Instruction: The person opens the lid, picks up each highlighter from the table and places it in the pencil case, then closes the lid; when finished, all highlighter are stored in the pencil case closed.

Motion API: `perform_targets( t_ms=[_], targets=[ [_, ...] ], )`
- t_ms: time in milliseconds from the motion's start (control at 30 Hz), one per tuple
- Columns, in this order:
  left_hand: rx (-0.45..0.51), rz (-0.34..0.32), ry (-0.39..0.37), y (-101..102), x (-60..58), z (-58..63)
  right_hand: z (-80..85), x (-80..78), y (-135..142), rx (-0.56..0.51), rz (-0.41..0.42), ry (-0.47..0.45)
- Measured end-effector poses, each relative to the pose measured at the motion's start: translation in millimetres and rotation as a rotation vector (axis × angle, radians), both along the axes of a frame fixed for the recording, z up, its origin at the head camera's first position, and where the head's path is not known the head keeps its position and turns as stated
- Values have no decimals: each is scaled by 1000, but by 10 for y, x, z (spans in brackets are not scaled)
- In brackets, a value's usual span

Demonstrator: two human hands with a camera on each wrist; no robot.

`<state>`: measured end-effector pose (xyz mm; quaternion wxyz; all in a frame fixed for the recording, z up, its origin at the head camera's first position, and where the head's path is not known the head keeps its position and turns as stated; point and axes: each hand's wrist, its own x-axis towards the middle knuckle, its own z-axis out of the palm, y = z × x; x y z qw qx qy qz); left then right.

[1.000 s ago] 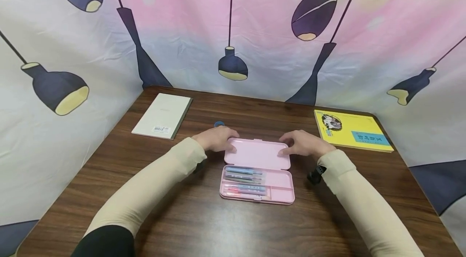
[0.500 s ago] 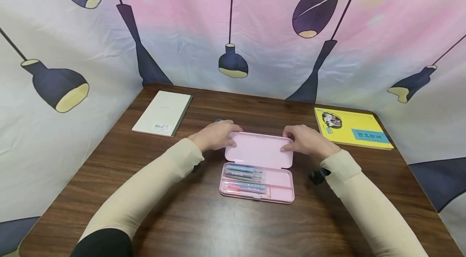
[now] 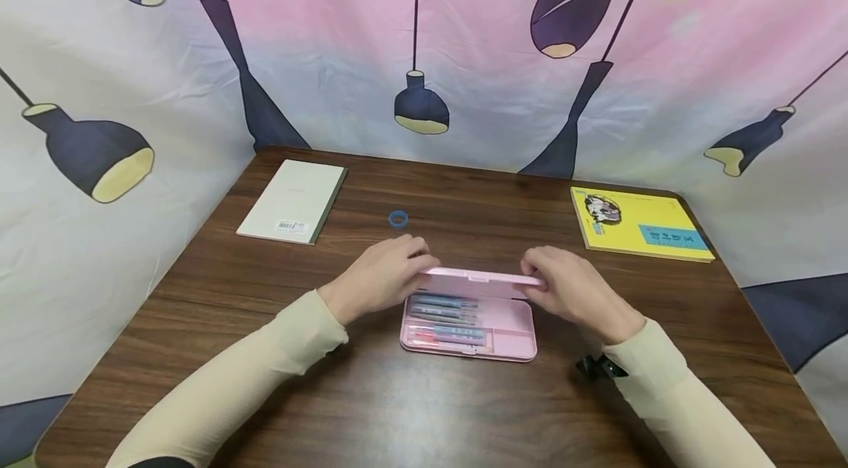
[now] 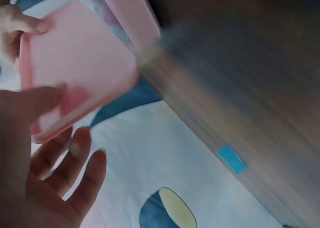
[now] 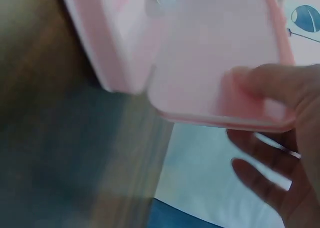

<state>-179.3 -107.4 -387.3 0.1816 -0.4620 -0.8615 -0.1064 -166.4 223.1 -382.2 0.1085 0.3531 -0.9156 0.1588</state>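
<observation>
A pink pencil case lies on the table with its lid raised steeply over the tray. Several pens in blue, grey and pink lie in the left part of the tray. My left hand pinches the lid's left end, thumb inside and fingers behind, as the left wrist view shows with the lid. At the opposite end my right hand pinches the lid the same way, thumb pressed on its inner face.
A blue ring lies behind the case. At the back left is a white notebook with a barcode label; a yellow book lies at the back right. A printed curtain stands behind the wooden table.
Both hands have swung the lid up from lying back to standing steeply, and forward towards the tray. The blue ring, partly covered before, now shows fully.
</observation>
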Motion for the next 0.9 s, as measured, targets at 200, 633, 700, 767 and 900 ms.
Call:
perform_targets(
  t_ms=[200,633,700,767,900],
  targets=[
    [-10,-111,-170,-23,220,-20,-143,173,67,-120,157,-192],
    [-140,-183,-268,-64,342,-206,-373,350,47,-4,227,-223],
    [-150,-179,-272,-67,345,-220,-395,353,49,5,239,-188],
    [-156,-176,-280,-65,349,-226,-411,351,51,6,251,-166],
    [-163,-178,-297,-55,349,-226,-435,346,63,-2,264,-142]
  ],
)
